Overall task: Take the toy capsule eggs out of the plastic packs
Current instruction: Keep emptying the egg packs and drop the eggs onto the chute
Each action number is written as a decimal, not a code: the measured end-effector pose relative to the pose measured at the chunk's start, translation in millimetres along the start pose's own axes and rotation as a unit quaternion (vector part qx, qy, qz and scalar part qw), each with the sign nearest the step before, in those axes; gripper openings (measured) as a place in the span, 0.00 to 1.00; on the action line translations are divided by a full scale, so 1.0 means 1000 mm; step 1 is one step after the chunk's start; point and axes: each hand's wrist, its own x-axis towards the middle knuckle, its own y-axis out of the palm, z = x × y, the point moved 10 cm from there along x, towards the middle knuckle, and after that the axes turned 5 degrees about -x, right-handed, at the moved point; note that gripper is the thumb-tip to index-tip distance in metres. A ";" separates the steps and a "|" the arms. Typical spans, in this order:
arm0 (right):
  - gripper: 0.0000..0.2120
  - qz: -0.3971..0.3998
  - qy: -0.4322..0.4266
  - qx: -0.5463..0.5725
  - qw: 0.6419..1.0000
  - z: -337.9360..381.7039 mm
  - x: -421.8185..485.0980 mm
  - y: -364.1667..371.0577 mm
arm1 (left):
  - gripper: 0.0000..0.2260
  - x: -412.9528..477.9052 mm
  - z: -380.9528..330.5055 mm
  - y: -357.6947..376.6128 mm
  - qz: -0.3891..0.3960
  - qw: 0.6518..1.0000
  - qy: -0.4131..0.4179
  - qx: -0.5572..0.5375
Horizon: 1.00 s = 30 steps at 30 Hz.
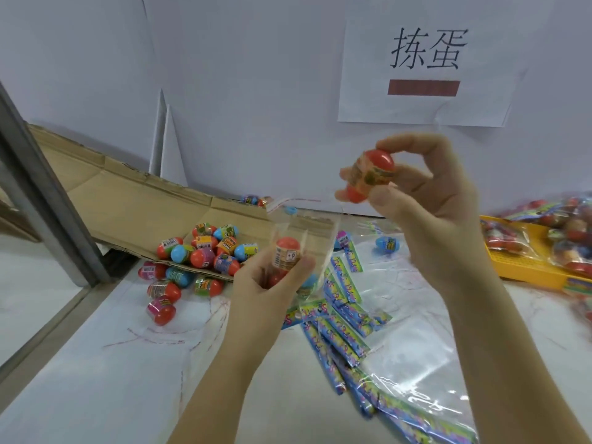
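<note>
My right hand [426, 193] is raised in front of the wall and pinches a red capsule egg [371, 174] with a printed band between fingertips and thumb. Lower and to the left, my left hand [266, 283] grips a clear plastic pack [307, 238] with its mouth open upward. A red egg [286, 253] with a white label stands inside the pack, and more eggs show below it behind my fingers. A pile of loose eggs [198, 254] in red, blue, orange and pink lies on the left.
Flattened cardboard [128, 200] slopes behind the egg pile. Empty clear packs with colourful header cards [346, 318] litter the white table. A yellow tray [519, 261] at the right holds several full packs. One blue egg [386, 244] lies apart. A metal post [41, 193] stands left.
</note>
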 end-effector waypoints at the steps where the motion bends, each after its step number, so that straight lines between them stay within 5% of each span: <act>1: 0.13 0.013 0.002 -0.029 0.999 0.003 -0.002 0.006 | 0.09 -0.001 -0.001 0.002 0.009 1.000 0.007 0.006; 7: 0.14 0.043 0.006 -0.300 0.953 0.000 -0.005 0.015 | 0.18 -0.005 -0.010 0.008 0.027 0.999 0.041 0.012; 17: 0.11 0.056 0.043 -0.380 0.922 -0.004 -0.010 0.013 | 0.16 -0.007 -0.015 0.016 0.070 0.995 0.073 0.016; 30: 0.07 0.098 0.113 -0.339 0.929 -0.020 -0.012 0.012 | 0.08 -0.010 -0.015 0.017 0.062 0.997 0.041 -0.031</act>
